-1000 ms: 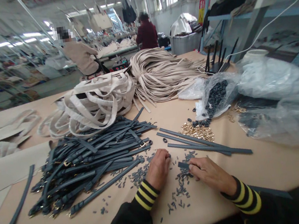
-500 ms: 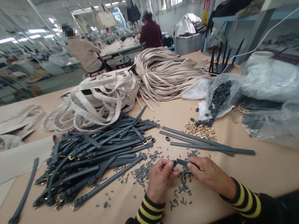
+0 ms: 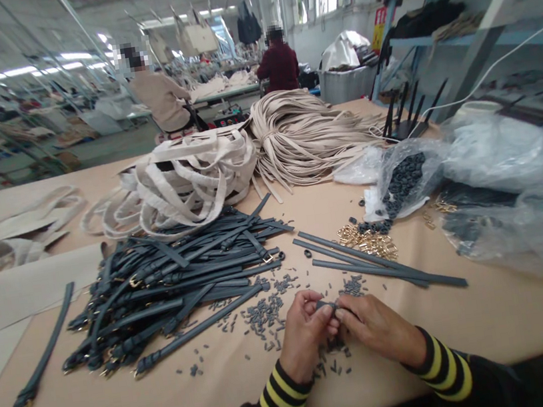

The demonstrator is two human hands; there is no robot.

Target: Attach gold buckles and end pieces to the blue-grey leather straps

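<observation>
My left hand [image 3: 304, 335] and my right hand [image 3: 381, 328] meet above the table, fingers pinched together. Between their fingertips a short dark grey strap piece [image 3: 324, 304] shows; both hands grip it, and the fingers hide much of it. Any small loop in the left fingers cannot be made out. Beneath and around the hands lie many small dark grey cut bits [image 3: 263, 314]. Just beyond are several long grey straps [image 3: 360, 260] and a single small dark loop [image 3: 307, 253].
Left of my hands is a heap of dark buckled straps [image 3: 184, 269]. Beige straps [image 3: 302, 135] are piled behind. To the right lie gold metal fittings [image 3: 368, 242], a plastic bag of dark loops [image 3: 404, 178] and more clear plastic [image 3: 522, 155]. Two people sit farther back.
My hands have come together. The strap piece in the right hand has moved to the left fingertips, where a small dark loop showed before. The view has shifted slightly.
</observation>
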